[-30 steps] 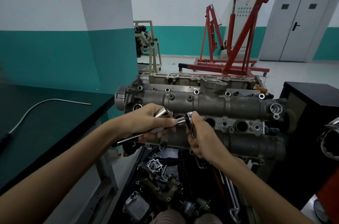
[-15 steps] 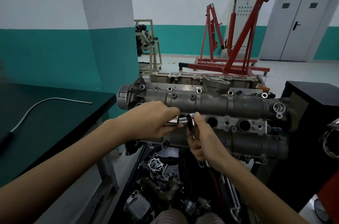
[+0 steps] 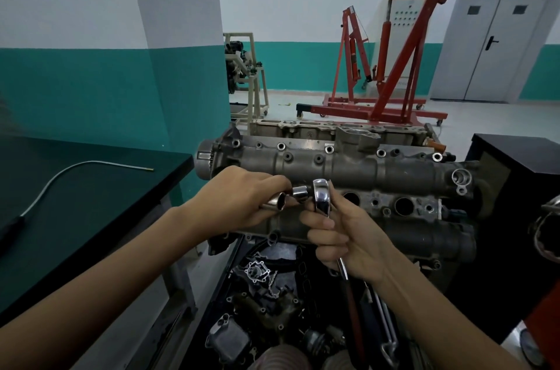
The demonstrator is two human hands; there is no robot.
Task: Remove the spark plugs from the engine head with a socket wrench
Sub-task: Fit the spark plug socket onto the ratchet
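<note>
Left hand (image 3: 242, 200), knuckles up, fingers curled around a chrome steel extension bar with a flared socket end (image 3: 277, 201), its short chrome tip (image 3: 300, 191) meeting the chrome ratchet wrench head (image 3: 321, 197). Right hand (image 3: 348, 236), palm left, fingers wrapped on the wrench neck. Polished steel: stiff, heavy, likely slippery; better gripped lower on the handle. Behind both, grey cast-aluminium engine head (image 3: 378, 175) with 2 open plug wells visible.
</note>
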